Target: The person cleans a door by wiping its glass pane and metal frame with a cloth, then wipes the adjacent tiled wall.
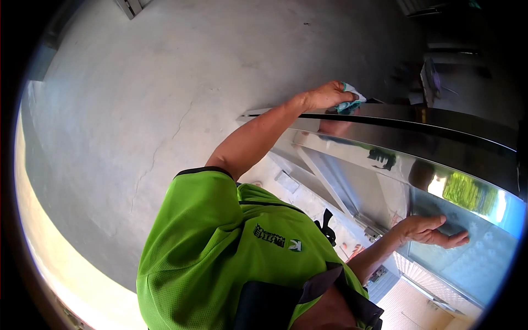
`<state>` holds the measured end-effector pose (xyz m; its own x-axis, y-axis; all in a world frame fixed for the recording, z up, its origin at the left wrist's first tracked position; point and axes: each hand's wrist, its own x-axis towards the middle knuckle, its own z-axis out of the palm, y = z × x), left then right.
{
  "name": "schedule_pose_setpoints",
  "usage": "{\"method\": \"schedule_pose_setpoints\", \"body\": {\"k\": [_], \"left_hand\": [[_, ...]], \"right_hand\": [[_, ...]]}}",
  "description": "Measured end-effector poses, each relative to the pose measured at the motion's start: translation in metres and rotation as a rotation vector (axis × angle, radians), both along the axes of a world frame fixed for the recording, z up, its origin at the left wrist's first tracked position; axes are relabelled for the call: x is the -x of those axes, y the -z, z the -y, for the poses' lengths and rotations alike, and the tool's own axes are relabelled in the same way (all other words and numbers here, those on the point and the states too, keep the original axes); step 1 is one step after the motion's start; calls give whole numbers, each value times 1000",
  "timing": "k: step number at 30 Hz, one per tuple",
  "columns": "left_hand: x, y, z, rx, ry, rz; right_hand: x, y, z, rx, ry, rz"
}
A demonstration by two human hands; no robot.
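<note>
My left hand [330,95] is closed round a crumpled white and teal cloth [352,99]. The cloth sits right at the upper edge of a shiny metal frame [374,133], which runs across to the right. Lower down at the right, my right hand [429,230] holds nothing, its thumb and a finger stretched apart and the other fingers partly curled. It overlaps the pale blue glass pane [467,269] below the frame's polished band.
A cracked grey concrete surface [137,110] fills the upper left. Dark, blurred items stand behind the frame at the upper right. Beneath the frame is a metal bar [330,181], with a tiled floor [407,308] further down.
</note>
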<state>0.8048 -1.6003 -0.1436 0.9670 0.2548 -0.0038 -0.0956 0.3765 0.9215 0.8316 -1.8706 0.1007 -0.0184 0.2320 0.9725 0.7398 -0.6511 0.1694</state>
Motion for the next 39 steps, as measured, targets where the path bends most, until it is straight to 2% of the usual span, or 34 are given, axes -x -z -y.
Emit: {"method": "schedule_pose_setpoints", "body": {"k": [2, 4, 6, 8, 9, 10, 11, 13, 15, 17, 18, 21, 22, 24, 26, 27, 29, 32, 33, 35, 37, 39], "left_hand": [[3, 27, -3, -463, 30, -115], [-2, 79, -8, -688, 138, -123], [-12, 134, -6, -822, 103, -131], [-10, 149, 2, -922, 31, -92], [-9, 150, 5, -1021, -51, -62], [13, 101, 11, -1023, -107, -188], [19, 74, 21, -1025, -106, -186], [28, 32, 40, 446, -279, -26], [65, -36, 54, 511, -256, 164], [74, -64, 74, 392, -281, 524], [93, -86, 75, 117, -380, 506], [94, -74, 78, 47, -365, 486], [95, -57, 77, 54, -315, 352], [87, -14, 79, 362, -286, 396], [82, 62, 77, 349, -262, 154], [85, 97, 78, 351, -268, 153], [91, 140, 79, 440, -318, -50], [90, 124, 88, 442, -389, 103], [95, 101, 94, 447, -390, 98], [110, 23, 90, 300, -406, 154], [122, -29, 91, 224, -326, 290], [131, -80, 95, 276, -318, 524]], "right_hand": [[-3, 0, 2, 4, 13, 20], [-5, 0, 2, 8, 26, 40], [-6, 2, 1, -17, -39, 11], [-4, 2, 0, -17, -36, 12], [-5, 2, -1, -18, -44, 8], [-4, 2, -2, -22, -73, -3], [-5, 2, -1, -24, -70, -3], [-6, 2, -1, -24, -87, -2], [-7, 3, 3, -24, -88, -14], [-7, 2, 4, -23, -97, -20], [-7, 2, 5, -18, -96, -20], [-9, 1, 7, -6, -92, -17], [-8, 1, 8, 6, -77, -16], [-10, 1, 10, 11, -65, 0], [-9, 1, 9, 15, -53, 17], [-6, 1, 6, 9, -69, 17], [-4, 0, 5, 2, -94, 16], [-6, 0, 8, 12, -78, 30], [-6, 0, 9, 13, -74, 29], [-5, 1, 7, 3, -73, 28], [-3, 0, 7, 16, -55, 39], [-4, 0, 10, 19, -56, 37]]}}
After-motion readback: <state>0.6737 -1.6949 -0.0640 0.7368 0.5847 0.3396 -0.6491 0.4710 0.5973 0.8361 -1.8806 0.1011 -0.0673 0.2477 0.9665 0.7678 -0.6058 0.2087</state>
